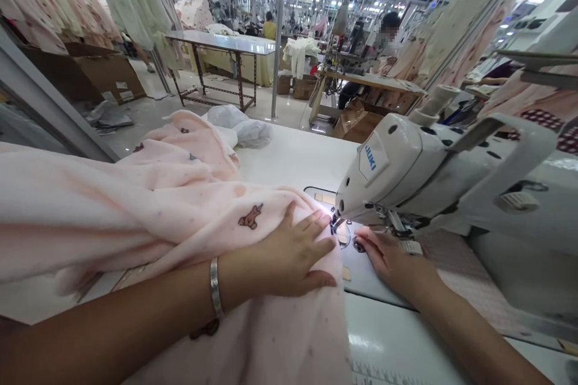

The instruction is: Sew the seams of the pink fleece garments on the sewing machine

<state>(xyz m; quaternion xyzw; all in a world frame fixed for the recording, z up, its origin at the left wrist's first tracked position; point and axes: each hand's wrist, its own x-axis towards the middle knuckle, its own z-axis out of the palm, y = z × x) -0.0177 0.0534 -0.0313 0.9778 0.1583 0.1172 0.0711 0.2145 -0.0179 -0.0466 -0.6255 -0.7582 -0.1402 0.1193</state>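
Note:
Soft pale-pink fleece fabric (pixel 176 216) printed with small bears is spread over the sewing machine table, its right edge running up to the presser foot (pixel 335 224). My left hand (pixel 293 252) lies flat on the cloth with fingers spread, the fingertips just left of the foot. A white JUKI sewing machine (pixel 397 156) stands to the right, its lamp lighting the needle area. Under the machine head, my right hand (pixel 388 258) rests on the bed, thumb and forefinger closed around a small round metal piece (pixel 359 245). What that piece is cannot be made out.
Behind the fabric sits a clear plastic bag (pixel 244 126) on the white tabletop (pixel 298 150). A metal post (pixel 277 42), a work table (pixel 226 42) and cardboard boxes (pixel 108 75) stand beyond. Hanging garments (pixel 135 0) flank both sides. A co-worker (pixel 388 30) sits farther back.

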